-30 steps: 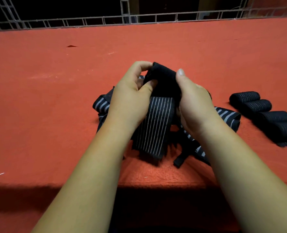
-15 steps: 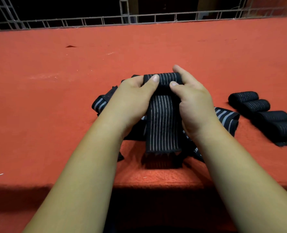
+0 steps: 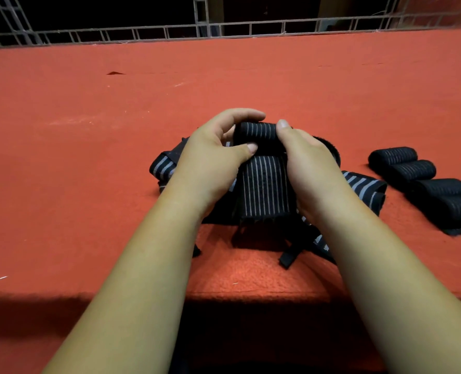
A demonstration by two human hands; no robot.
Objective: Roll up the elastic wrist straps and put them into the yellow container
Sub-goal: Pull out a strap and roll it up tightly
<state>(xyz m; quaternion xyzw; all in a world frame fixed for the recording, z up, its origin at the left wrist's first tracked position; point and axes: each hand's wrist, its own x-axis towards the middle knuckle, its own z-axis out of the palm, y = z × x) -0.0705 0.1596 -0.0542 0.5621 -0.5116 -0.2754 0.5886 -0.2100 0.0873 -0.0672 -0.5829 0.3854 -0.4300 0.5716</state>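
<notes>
We roll the black elastic wrist strap with thin pale stripes (image 3: 264,190) between both hands at the middle of the red felt-covered table (image 3: 89,147), above the loose pile of unrolled striped straps (image 3: 364,184). The left hand (image 3: 213,163) pinches the left end of the rolled portion (image 3: 256,130), with the thumb on the near face and curled fingers over the far face. The right hand (image 3: 309,160) closes on the right end, thumb on top. Both hands are curled firmly round this strap and hold nothing else. The axis of the rolled portion runs left to right. The unrolled tail descends from it toward the near edge of the table, so the long axis of the strap runs far to near, with the stripes parallel to it. To do this step well, in our judgement, we keep the tail taut, turn both ends of the roll at an equal rate and align the strap edges turn upon turn; uneven tension would probably produce a cone that loosens. We maintain thumb pressure on the last turn until the tail is fully taken up. The four finished black rolls (image 3: 423,182) lie in a row at the right, well apart from the hands. The yellow container is not in view.
</notes>
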